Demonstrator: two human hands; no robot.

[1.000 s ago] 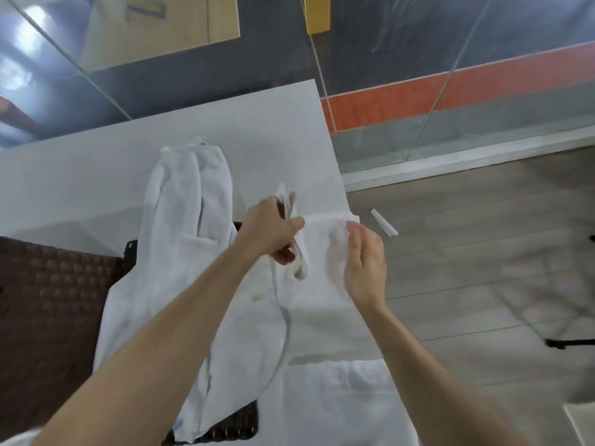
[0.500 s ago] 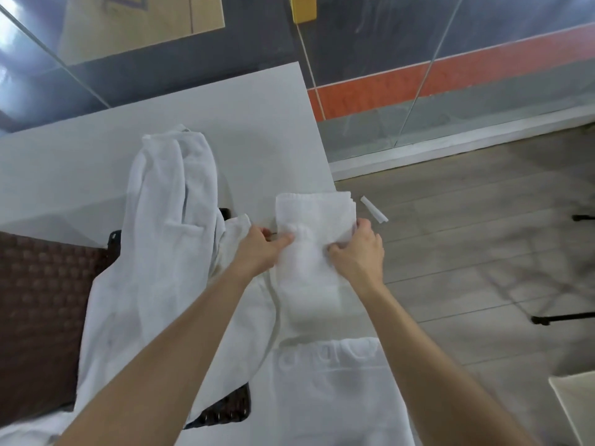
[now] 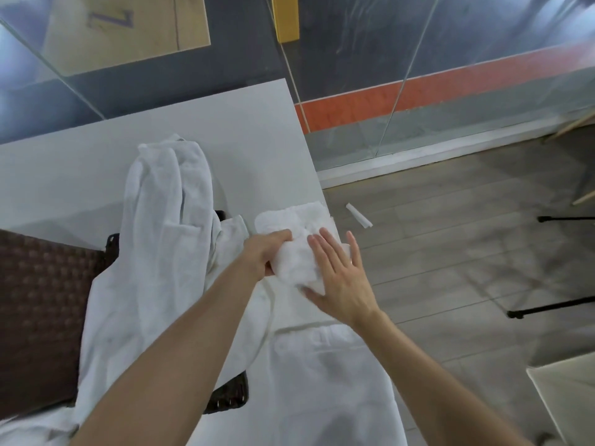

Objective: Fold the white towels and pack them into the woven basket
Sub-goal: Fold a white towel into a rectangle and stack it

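Switched to pressing folded towel [image 3: 294, 263] open-palmed with right hand [image 3: 341, 281], left hand [image 3: 265, 252] gripping its nine-o'clock side; risks sliding off three-o'clock bench [image 3: 209, 130] edge.

A studio-like office room: glass partition walls [image 3: 450, 43], plain white table [image 3: 193, 123], black stand legs [image 3: 547, 305] on plank flooring [image 3: 450, 252].

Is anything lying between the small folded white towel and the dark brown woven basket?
Yes: a large crumpled white towel hangs over the dark brown woven basket, between it and the small folded white towel, which the left hand grips and the right hand presses.
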